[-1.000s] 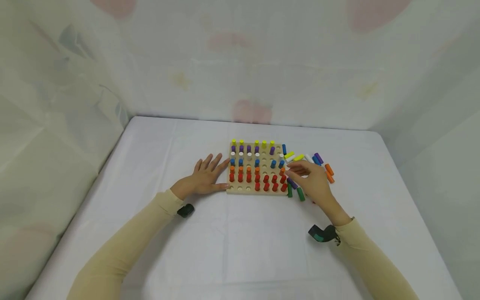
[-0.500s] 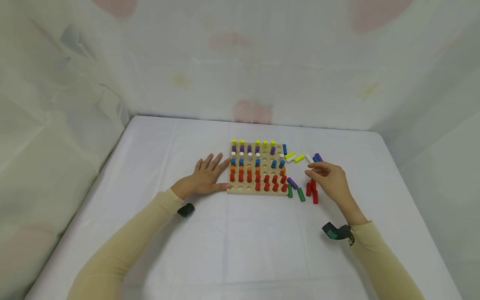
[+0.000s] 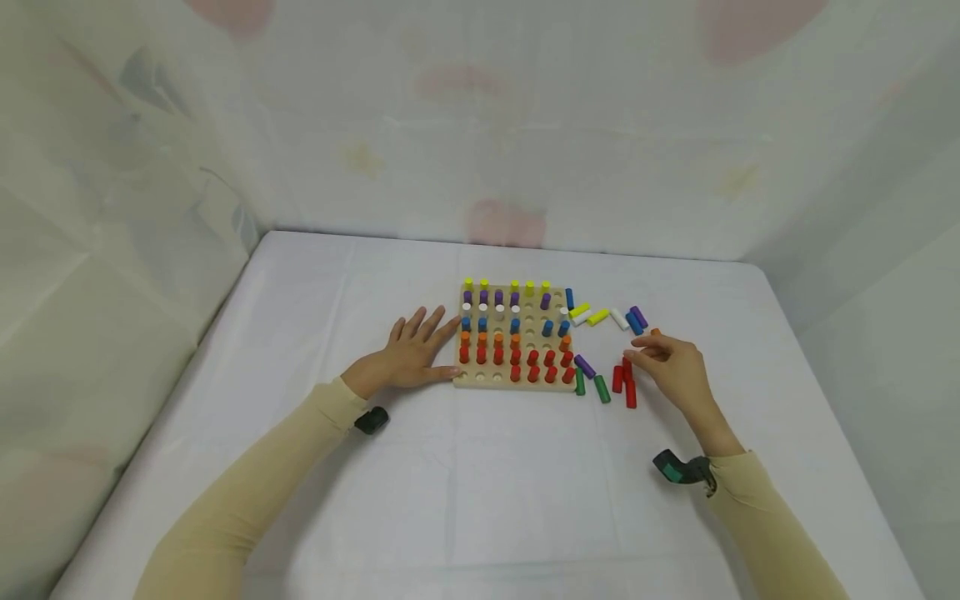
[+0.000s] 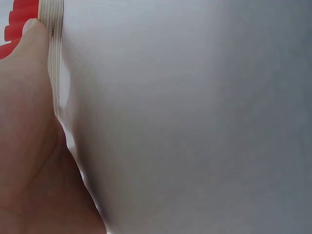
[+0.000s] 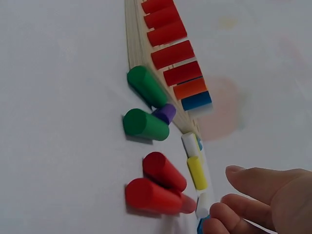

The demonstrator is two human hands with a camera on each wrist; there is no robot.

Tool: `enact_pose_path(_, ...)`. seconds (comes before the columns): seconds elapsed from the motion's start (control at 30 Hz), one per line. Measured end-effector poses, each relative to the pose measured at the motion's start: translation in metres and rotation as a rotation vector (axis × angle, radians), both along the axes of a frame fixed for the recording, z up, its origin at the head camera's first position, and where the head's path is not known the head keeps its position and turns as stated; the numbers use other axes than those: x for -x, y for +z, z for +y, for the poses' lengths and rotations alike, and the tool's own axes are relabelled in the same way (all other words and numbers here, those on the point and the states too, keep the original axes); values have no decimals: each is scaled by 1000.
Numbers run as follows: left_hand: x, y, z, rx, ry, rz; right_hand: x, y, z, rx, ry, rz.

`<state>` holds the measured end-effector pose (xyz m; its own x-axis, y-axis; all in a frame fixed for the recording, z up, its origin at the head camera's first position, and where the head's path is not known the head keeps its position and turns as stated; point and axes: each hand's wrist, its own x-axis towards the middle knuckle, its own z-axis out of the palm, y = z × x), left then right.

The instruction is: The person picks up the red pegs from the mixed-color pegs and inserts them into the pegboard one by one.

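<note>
A wooden pegboard (image 3: 480, 382) holds rows of coloured pegs: yellow at the back, then purple, white, blue, orange and red. My left hand (image 3: 401, 358) lies spread at its left side, fingertips right at the edge. In the left wrist view the thumb (image 4: 30, 44) rests against the board's edge near red pegs (image 4: 23, 19). My right hand (image 3: 675, 375) is over the loose pegs right of the board, fingers loosely bent. The right wrist view shows a gap between thumb and fingers, nothing held. Red pegs (image 5: 153, 195) lie below it; an orange peg (image 3: 656, 332) is partly hidden behind it.
Loose pegs lie right of the board: green (image 3: 602, 389), purple (image 3: 585, 367), yellow (image 3: 597, 317), white (image 3: 618, 318) and blue (image 3: 634, 323). Several holes in the board have no peg. A white cloth covers the table (image 3: 480, 483), with patterned curtains (image 3: 480, 125) around it.
My right hand has moved right, from the board's right edge to over the loose pegs, uncovering red pegs and then the blue and purple ones. The left hand has stayed in place.
</note>
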<state>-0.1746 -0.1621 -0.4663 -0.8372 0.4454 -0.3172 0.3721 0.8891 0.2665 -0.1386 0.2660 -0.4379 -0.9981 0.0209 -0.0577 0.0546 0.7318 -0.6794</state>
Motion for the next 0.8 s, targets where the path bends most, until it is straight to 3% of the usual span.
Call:
enact_pose_path(0.37,1,0,1,8,0,-3,-5,-12,6,-20,15,-48)
enact_pose_path(0.8,0,-1,0,7,3,-7,-6,-15,8,-43,12,-80)
